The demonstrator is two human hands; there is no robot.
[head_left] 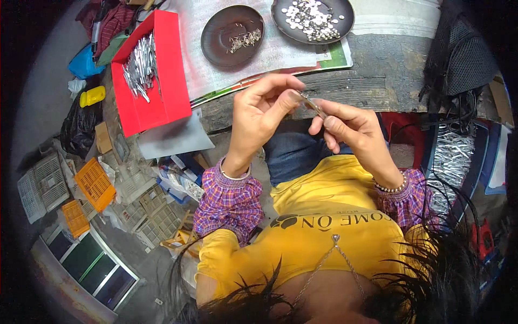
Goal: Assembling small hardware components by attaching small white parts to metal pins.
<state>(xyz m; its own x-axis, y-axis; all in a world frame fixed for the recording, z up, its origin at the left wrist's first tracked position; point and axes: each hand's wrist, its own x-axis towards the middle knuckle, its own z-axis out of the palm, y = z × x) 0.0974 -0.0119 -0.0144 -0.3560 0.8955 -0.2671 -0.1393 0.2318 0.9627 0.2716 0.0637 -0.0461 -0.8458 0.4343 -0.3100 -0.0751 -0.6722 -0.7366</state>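
slim metal piece (315,107): right of red box (174,70), long axis sloping down away | right hand (356,129): grip pinching it | left hand (263,112): nearer red box, at upper end, grip unclear

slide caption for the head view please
Right hand holding a slim metallic piece, left hand at its end, near a red box and two dark dishes.

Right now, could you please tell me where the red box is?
In the head view, the red box is at the left end of the worktable, left of the smaller dark dish and the left hand.
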